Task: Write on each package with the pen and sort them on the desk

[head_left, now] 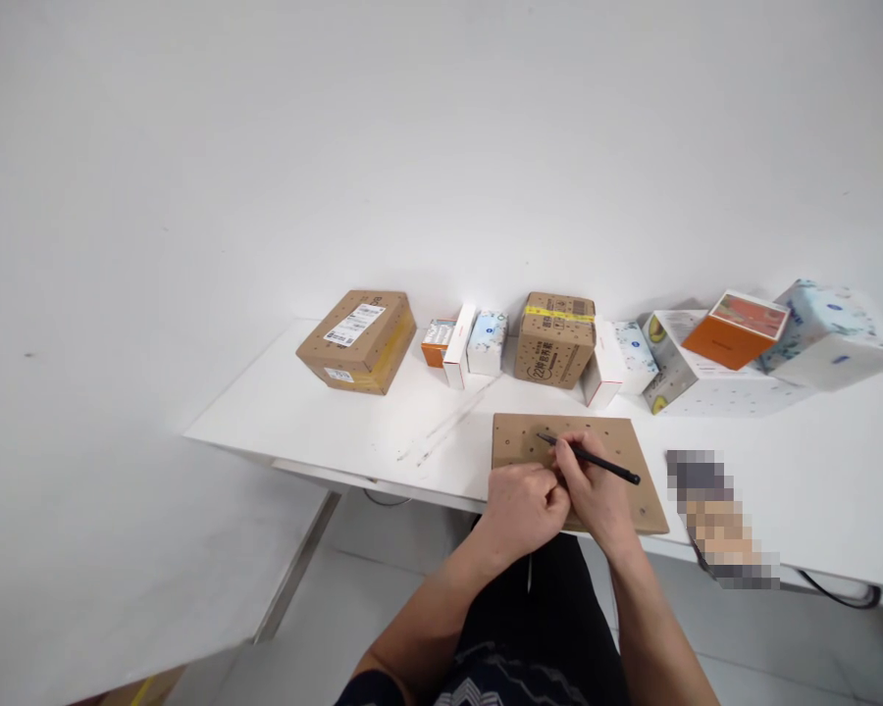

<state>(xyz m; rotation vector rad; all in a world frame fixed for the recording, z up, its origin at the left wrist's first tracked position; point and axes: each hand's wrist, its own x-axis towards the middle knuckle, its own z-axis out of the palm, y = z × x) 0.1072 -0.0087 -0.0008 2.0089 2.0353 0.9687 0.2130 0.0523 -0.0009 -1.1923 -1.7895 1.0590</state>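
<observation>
Closest to us are our own forearms, coming up from the bottom edge over dark trousers, and they meet at the near edge of the white bench (324,422). Our right hand (596,495) has its fingers pinched narrow around a black pen (593,458), holding it the way one writes. The pen's long axis runs nearly level across the view, a little tilted: the tip points left and slightly away from us, touching down on the flat brown cardboard sheet (515,441), while the back end sticks out to the right past our knuckles. Our left hand (522,505) is curled into a loose fist, fingers folded in, resting on the near part of that sheet and pressed up against the right hand; we cannot tell whether it holds anything. The sheet lies flat at the front edge of the bench, dotted with small holes or marks. Further back we see a row along the wall: a taped cardboard box (358,339) with a white label on the left, a few small cartons (465,345), a printed brown box (555,338) with yellow tape, then white and orange cartons (736,328) off to the right. A blurred patch (717,520) sits just right of the sheet.
</observation>
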